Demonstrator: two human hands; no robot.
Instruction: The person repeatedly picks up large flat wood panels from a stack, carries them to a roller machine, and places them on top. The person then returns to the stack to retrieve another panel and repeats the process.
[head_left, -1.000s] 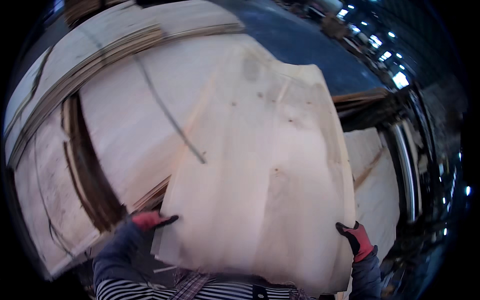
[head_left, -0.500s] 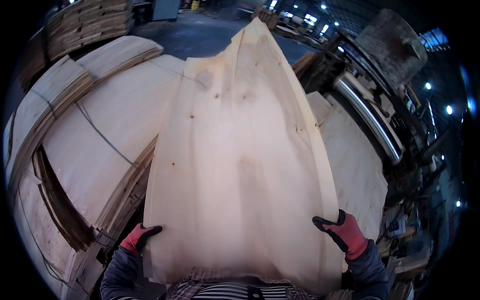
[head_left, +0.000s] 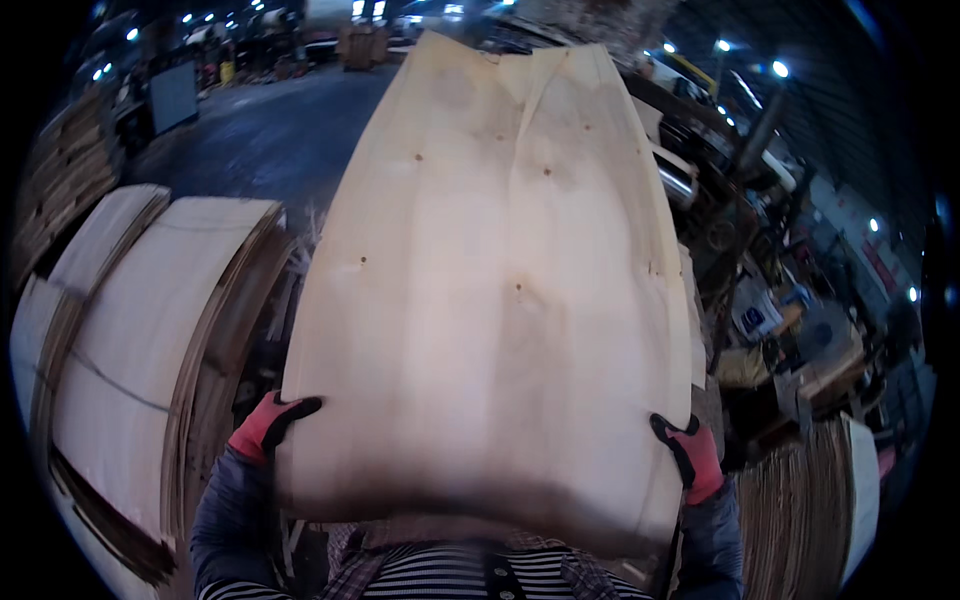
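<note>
A large, thin sheet of wood veneer (head_left: 460, 330) stretches away in front of me, pale with brown knots and an uneven far edge. My left hand (head_left: 272, 424), in a red and black glove, is closed on its left edge near my body, thumb on top. On the opposite edge, my right hand (head_left: 692, 454), gloved alike, grips the sheet with its thumb above. The fingers of both hands are hidden beneath the veneer. Slight waves run along the sheet, and its near edge comes close to my striped shirt. Whether it is one layer or more I cannot tell.
Tied stacks of veneer (head_left: 150, 310) lie to the left. A bundle of upright sheets (head_left: 800, 500) stands at lower right. Behind the sheet on the right is machinery with a shiny roller (head_left: 675, 178). A grey panel (head_left: 173, 97) stands at the far left on the dark floor (head_left: 270, 130).
My view has swung to the right, with the veneer still held in both hands. The left stacks now appear farther left, the roller is mostly covered, and the upright bundle has come into view.
</note>
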